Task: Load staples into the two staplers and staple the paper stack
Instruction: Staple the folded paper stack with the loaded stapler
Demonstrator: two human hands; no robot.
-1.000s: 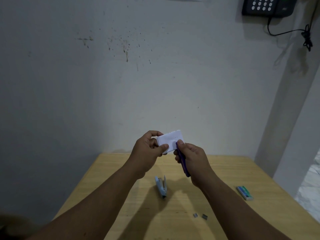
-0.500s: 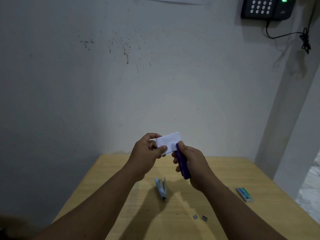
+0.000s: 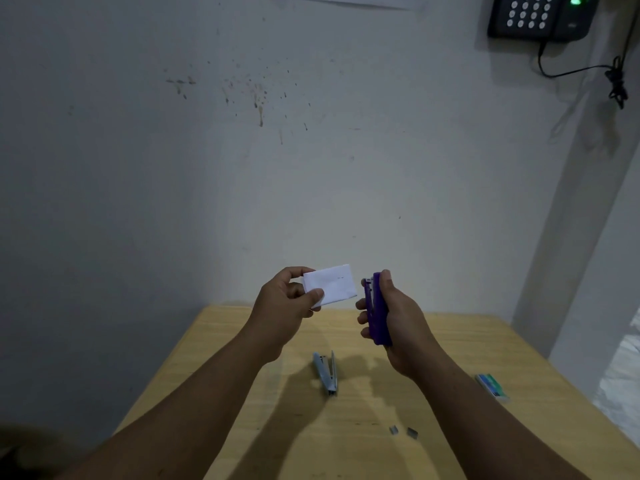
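Note:
My left hand [image 3: 285, 304] pinches a small white paper stack [image 3: 334, 285] by its left end, held up above the table; two small dark staple marks show near its top right. My right hand [image 3: 394, 318] grips a purple stapler [image 3: 376, 311] upright, its nose a little right of the paper and apart from it. A light blue stapler [image 3: 326, 373] lies on the wooden table [image 3: 450, 344] below my hands, its top arm lifted a little.
A green and white staple box [image 3: 492, 386] lies at the table's right side. Two loose staple strips [image 3: 403, 432] rest near the front right. A black keypad device [image 3: 540, 16] with a cable hangs on the wall, top right.
The purple stapler was pressed on the paper's right edge; now my right hand has pulled it off to the right, and the paper stands free in my left hand.

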